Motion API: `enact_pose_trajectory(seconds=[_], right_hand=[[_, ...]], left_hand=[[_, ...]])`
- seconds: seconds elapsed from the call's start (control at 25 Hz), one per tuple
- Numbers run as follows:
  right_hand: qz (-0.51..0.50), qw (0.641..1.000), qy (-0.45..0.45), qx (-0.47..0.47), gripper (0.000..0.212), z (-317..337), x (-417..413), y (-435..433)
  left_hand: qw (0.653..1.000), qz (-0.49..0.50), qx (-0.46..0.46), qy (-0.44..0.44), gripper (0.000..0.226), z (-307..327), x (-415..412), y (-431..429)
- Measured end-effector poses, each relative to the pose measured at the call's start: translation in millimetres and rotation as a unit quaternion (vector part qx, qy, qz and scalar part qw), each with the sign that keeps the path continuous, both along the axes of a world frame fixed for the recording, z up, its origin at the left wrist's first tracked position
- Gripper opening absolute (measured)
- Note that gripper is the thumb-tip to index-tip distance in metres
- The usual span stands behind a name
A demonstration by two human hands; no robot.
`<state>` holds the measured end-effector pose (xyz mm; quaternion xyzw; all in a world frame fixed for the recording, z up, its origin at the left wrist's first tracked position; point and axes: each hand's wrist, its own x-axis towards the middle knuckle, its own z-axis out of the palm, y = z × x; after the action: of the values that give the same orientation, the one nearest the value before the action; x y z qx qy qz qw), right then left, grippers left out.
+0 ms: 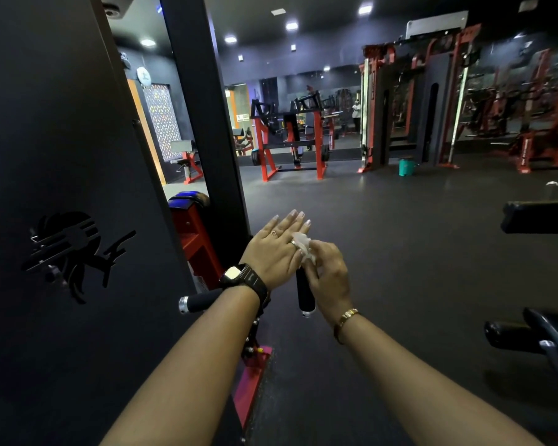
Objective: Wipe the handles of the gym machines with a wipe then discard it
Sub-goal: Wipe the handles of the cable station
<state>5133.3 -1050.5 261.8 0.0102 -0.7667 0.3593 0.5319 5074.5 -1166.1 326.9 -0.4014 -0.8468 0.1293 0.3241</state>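
Observation:
A crumpled white wipe [302, 244] sits between my two hands at the centre of the view. My right hand [327, 275] pinches it with curled fingers, just above a black foam handle [304, 292] that points toward me. My left hand [277, 249] lies flat with straight fingers, its side touching the wipe. A second black handle [202, 301] with a silver end cap sticks out to the left under my left wrist. Both handles belong to the red-framed machine below my arms.
A tall black machine panel [65, 204] fills the left side. Black padded benches [538, 217] stand at the right edge. Red machines [290, 140] and a green bin [406, 166] stand across the dark rubber floor [400, 236]. A person stands far back by a mirror.

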Motion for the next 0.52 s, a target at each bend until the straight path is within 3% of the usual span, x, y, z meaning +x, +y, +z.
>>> enact_pose_trajectory(seconds=[0.24, 0.36, 0.44, 0.52], right_hand=[[-0.017, 0.997, -0.077, -0.003, 0.020, -37.4, 14.8, 1.2], [-0.055, 0.998, -0.027, 0.023, 0.006, -16.7, 3.9, -8.6], [-0.075, 0.996, 0.010, 0.043, 0.014, -3.8, -5.2, -13.1], [-0.077, 0.993, 0.015, 0.088, 0.009, -15.1, -5.3, -9.6]], left_hand=[[0.999, 0.025, 0.014, 0.025, 0.056, 17.5, -5.7, 6.1], [1.000, 0.004, -0.010, -0.027, 0.055, 16.6, -10.5, 7.7], [0.999, 0.010, -0.002, -0.037, 0.055, 13.2, -9.4, 9.5], [1.000, 0.017, 0.005, -0.026, 0.055, 11.0, -8.3, 10.3]])
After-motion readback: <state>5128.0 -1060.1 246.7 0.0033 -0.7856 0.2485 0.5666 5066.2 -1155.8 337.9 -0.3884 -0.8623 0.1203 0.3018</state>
